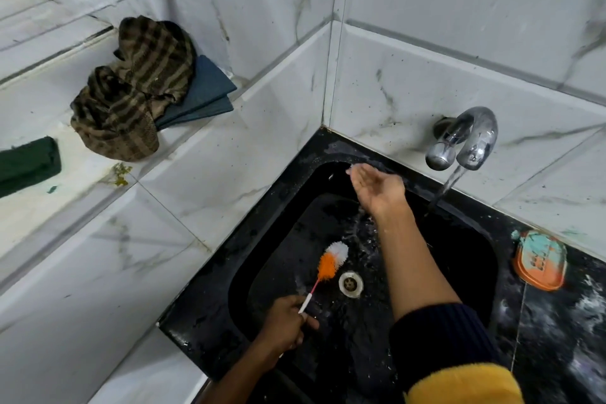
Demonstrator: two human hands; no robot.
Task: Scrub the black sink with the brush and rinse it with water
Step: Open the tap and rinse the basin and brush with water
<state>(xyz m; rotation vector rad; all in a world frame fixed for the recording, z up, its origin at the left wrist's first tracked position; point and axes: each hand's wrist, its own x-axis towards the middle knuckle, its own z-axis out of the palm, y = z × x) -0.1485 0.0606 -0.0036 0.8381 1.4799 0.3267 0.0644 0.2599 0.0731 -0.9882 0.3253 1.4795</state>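
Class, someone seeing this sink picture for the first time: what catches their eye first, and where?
The orange-and-white brush in the black sink, beside the drain, held by the left hand. The running tap at the back wall, with the open right hand beside its stream.

brush [332, 263] lies in the sink [465, 275] left of the drain [351, 284]; tap [465, 141] behind; possibly a soap dish [539, 264] right.
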